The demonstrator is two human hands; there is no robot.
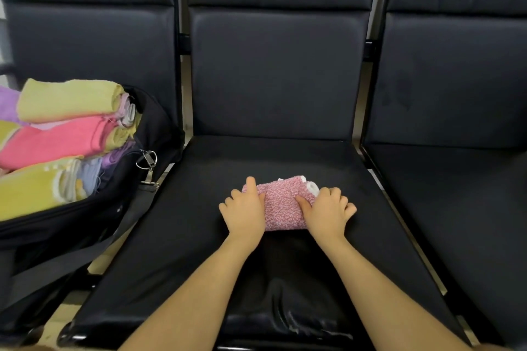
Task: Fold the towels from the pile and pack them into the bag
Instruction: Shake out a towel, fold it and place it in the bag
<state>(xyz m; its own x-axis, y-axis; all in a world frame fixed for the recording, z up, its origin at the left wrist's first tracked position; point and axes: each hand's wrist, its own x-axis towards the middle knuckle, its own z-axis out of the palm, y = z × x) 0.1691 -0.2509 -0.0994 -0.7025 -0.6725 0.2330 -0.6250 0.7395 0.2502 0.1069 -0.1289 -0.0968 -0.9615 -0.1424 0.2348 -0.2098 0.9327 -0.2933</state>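
Both hands rest on a small folded pink-and-white speckled towel in the middle of the black padded seat of the centre chair. The left hand lies on the towel's left end, fingers fairly straight and spread, its index finger stretched along the far edge. The right hand presses on the right end, thumb on top of the cloth and the other fingers bent over its edge. A white inner layer shows at the towel's far right corner. On the seat to the left stands an open black fabric bag, packed with folded towels in yellow-green, pink, purple and pale blue. A metal clip hangs at its near corner.
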